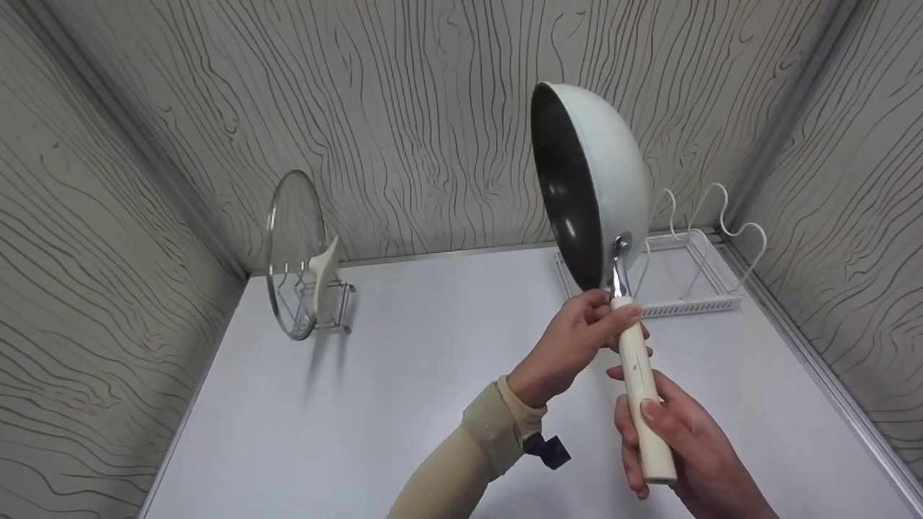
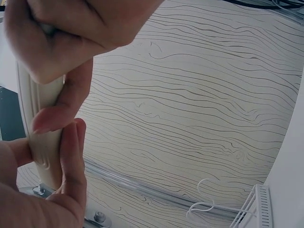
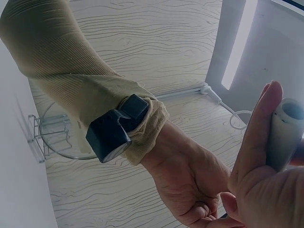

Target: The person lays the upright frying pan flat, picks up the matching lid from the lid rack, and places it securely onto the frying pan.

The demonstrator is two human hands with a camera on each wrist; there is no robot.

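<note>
Left hand [image 1: 570,339] and right hand [image 1: 689,440] curl round the handle [image 1: 637,375] of the pan [image 1: 624,158], raised near the far-right rack [image 1: 692,308]; a loosening grip could let its heavy end twist into the rack.

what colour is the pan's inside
The pan's inside looks near-black, clearest in the head view.

The pan [image 1: 619,162] looks glossy, the lid [image 1: 292,241] glass, the sleeve [image 1: 461,450] ribbed cloth.
</note>
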